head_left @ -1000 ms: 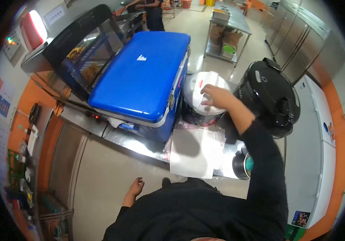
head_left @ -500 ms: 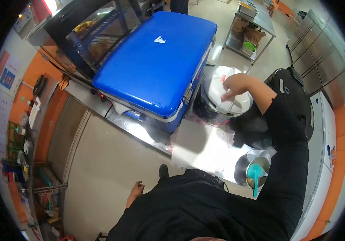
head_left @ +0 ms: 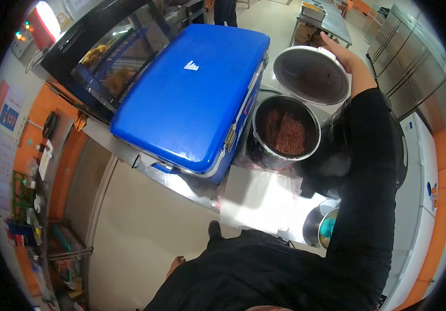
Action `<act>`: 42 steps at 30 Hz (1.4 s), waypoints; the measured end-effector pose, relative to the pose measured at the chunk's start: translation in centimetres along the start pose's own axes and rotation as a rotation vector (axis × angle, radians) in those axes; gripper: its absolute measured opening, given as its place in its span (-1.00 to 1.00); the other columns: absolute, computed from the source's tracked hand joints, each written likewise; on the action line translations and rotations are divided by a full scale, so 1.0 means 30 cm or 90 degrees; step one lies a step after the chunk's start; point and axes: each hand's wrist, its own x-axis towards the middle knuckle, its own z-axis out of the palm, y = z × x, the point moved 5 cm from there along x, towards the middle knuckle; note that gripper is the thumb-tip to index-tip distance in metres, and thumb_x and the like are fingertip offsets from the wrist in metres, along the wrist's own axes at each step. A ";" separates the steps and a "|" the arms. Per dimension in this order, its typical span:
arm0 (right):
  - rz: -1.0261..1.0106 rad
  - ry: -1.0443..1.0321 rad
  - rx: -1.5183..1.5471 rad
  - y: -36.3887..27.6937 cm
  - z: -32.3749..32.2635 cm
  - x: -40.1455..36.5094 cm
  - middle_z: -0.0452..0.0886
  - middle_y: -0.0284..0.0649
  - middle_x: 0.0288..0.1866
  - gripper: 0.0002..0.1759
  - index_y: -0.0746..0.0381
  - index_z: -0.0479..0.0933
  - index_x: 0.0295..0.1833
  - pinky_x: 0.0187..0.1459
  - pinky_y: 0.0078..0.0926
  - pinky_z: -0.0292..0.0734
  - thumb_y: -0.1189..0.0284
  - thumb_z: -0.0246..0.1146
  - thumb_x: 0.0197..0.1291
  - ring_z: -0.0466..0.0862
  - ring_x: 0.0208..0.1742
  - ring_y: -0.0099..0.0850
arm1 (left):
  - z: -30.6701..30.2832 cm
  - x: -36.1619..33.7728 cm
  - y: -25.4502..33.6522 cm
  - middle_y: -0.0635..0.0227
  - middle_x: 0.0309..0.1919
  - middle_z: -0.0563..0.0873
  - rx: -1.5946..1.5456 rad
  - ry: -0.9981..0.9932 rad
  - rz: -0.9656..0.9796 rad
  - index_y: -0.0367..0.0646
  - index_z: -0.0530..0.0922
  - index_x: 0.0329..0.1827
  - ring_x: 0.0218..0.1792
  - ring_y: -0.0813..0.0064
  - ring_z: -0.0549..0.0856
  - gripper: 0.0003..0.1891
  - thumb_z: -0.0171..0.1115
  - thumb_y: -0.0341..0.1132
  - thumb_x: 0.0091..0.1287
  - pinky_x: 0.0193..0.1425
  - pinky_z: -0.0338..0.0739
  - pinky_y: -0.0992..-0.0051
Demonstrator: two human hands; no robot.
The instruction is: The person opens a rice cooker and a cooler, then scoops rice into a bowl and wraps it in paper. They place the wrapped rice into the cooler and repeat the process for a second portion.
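My right hand (head_left: 348, 57) grips the rim of a round white lid (head_left: 313, 78), raised and tilted so its brownish-grey underside faces me. Just below the lid stands a round dark-walled pot (head_left: 286, 132), uncovered. Inside it lies a reddish-brown, grainy food (head_left: 289, 136), with a lighter ridge down the middle; its kind I cannot make out. Low at my side hangs my left hand (head_left: 176, 264), small and partly hidden by my sleeve, fingers loosely apart and holding nothing visible.
A big blue cooler box (head_left: 197, 98) stands left of the pot, beside a glass display case (head_left: 114, 62). White paper sheets (head_left: 256, 197) lie in front. A metal bowl with a turquoise ladle (head_left: 327, 227) sits near my right sleeve. A black rounded appliance (head_left: 326, 166) is at the right.
My right hand was on top of the covered pot. It has lifted the lid up and away, tilting it, so the food inside now shows. My left hand has dropped slightly lower.
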 end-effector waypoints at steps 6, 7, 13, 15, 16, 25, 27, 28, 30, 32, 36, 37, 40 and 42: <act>-0.007 0.014 -0.002 0.006 -0.154 0.055 0.71 -0.26 0.03 -0.06 0.10 0.64 0.14 -0.13 -0.42 0.46 -0.49 -0.16 0.22 0.64 -0.13 -0.42 | -0.004 -0.033 0.000 0.07 0.08 0.69 0.008 -0.014 -0.016 -0.24 0.43 0.32 0.08 0.21 0.69 -0.52 0.15 -0.13 0.47 0.13 0.59 0.26; -0.019 0.011 -0.029 0.006 -0.169 0.062 0.70 -0.28 0.03 -0.06 0.08 0.64 0.13 -0.15 -0.43 0.45 -0.50 -0.17 0.22 0.63 -0.14 -0.42 | -0.001 -0.032 0.001 0.07 0.08 0.69 0.008 -0.016 -0.018 -0.24 0.44 0.32 0.08 0.21 0.69 -0.52 0.15 -0.13 0.47 0.13 0.59 0.26; -0.286 0.288 -0.487 -0.195 -0.096 0.008 0.65 -0.05 0.07 -0.21 0.27 0.54 0.18 0.16 -0.18 0.43 -0.25 0.14 0.22 0.58 0.17 -0.09 | -0.012 -0.025 0.002 0.08 0.06 0.70 0.000 -0.013 -0.021 -0.25 0.45 0.30 0.07 0.22 0.69 -0.53 0.15 -0.13 0.47 0.12 0.59 0.26; -0.569 0.316 -0.599 -0.300 0.071 -0.076 0.59 0.01 0.14 -0.27 0.28 0.47 0.24 0.25 -0.17 0.42 -0.06 0.32 0.17 0.55 0.23 -0.04 | -0.018 -0.021 0.006 0.08 0.06 0.70 -0.003 -0.010 -0.020 -0.25 0.45 0.30 0.06 0.23 0.69 -0.54 0.15 -0.13 0.47 0.11 0.59 0.26; -0.746 0.270 -0.587 -0.337 0.212 -0.160 0.54 0.01 0.19 -0.27 0.26 0.44 0.30 0.26 -0.21 0.43 0.06 0.41 0.13 0.56 0.21 -0.06 | -0.019 -0.018 0.007 0.08 0.06 0.70 -0.004 -0.008 -0.021 -0.25 0.46 0.30 0.06 0.23 0.69 -0.54 0.15 -0.13 0.47 0.11 0.59 0.26; -1.153 -0.211 -0.742 -0.230 0.963 -0.607 0.44 -0.04 0.37 -0.16 0.21 0.48 0.20 0.47 0.14 0.08 -0.19 0.35 -0.05 0.34 0.48 -0.05 | -0.054 -0.021 0.133 0.10 0.04 0.71 -0.084 0.017 -0.002 -0.26 0.48 0.27 0.05 0.24 0.69 -0.55 0.15 -0.13 0.47 0.10 0.60 0.26; -1.222 -0.155 -0.796 -0.201 0.954 -0.582 0.43 -0.07 0.39 -0.19 0.19 0.51 0.15 0.48 0.19 0.04 -0.25 0.25 0.00 0.32 0.50 -0.05 | -0.066 -0.094 0.210 0.11 0.02 0.71 -0.088 0.040 -0.018 -0.27 0.50 0.25 0.05 0.25 0.69 -0.57 0.14 -0.14 0.48 0.09 0.60 0.26; -1.288 -0.084 -0.826 -0.169 0.960 -0.582 0.45 -0.12 0.39 -0.27 0.18 0.56 0.03 0.47 0.29 -0.01 -0.27 0.12 0.10 0.35 0.49 -0.04 | -0.072 -0.142 0.251 0.12 0.00 0.71 -0.081 0.057 -0.031 -0.27 0.51 0.23 0.05 0.27 0.69 -0.58 0.14 -0.15 0.48 0.09 0.60 0.26; -1.340 -0.023 -0.806 -0.171 0.955 -0.596 0.47 -0.13 0.37 -0.31 0.17 0.57 -0.04 0.47 0.31 -0.02 -0.26 0.05 0.16 0.37 0.47 -0.04 | -0.024 -0.054 0.105 0.15 -0.03 0.72 -0.035 0.053 -0.033 -0.28 0.52 0.21 0.05 0.30 0.68 -0.59 0.13 -0.15 0.49 0.09 0.59 0.27; -1.318 0.036 -0.770 -0.201 0.936 -0.590 0.52 -0.14 0.32 -0.31 0.15 0.59 -0.12 0.46 0.35 -0.05 -0.26 -0.08 0.26 0.44 0.42 -0.10 | 0.051 0.125 -0.138 0.17 -0.06 0.72 0.043 0.013 -0.005 -0.28 0.51 0.23 0.04 0.33 0.67 -0.59 0.12 -0.14 0.50 0.12 0.58 0.29; -1.276 0.189 -0.665 -0.430 0.893 -0.614 0.64 -0.20 0.07 -0.27 0.17 0.58 -0.10 0.45 0.32 0.01 -0.28 -0.15 0.30 0.58 0.24 -0.20 | 0.018 0.029 -0.150 0.18 -0.06 0.72 -0.024 0.012 -0.044 -0.27 0.50 0.24 0.04 0.34 0.67 -0.58 0.12 -0.14 0.50 0.13 0.58 0.29; -1.280 0.215 -0.644 -0.506 0.895 -0.618 0.68 -0.24 -0.04 -0.27 0.18 0.58 -0.08 0.43 0.31 0.06 -0.27 -0.15 0.32 0.62 0.15 -0.22 | 0.008 0.021 -0.132 0.18 -0.06 0.72 -0.033 0.013 -0.046 -0.27 0.50 0.24 0.04 0.34 0.67 -0.58 0.11 -0.14 0.51 0.13 0.57 0.29; -1.295 0.208 -0.675 -0.679 0.916 -0.610 0.69 -0.09 -0.03 -0.21 0.24 0.54 0.07 0.41 0.19 0.22 -0.29 -0.09 0.29 0.70 0.03 -0.15 | -0.007 0.011 -0.056 0.19 -0.06 0.71 -0.048 0.007 -0.040 -0.27 0.50 0.24 0.04 0.35 0.67 -0.58 0.11 -0.13 0.51 0.13 0.57 0.29; -1.317 0.195 -0.674 -0.735 0.938 -0.583 0.69 -0.08 -0.04 -0.26 0.24 0.54 0.06 0.40 0.17 0.25 -0.24 -0.06 0.29 0.71 0.01 -0.15 | -0.012 0.002 -0.009 0.19 -0.06 0.71 -0.052 0.002 -0.038 -0.27 0.50 0.24 0.04 0.35 0.67 -0.58 0.11 -0.13 0.51 0.14 0.57 0.30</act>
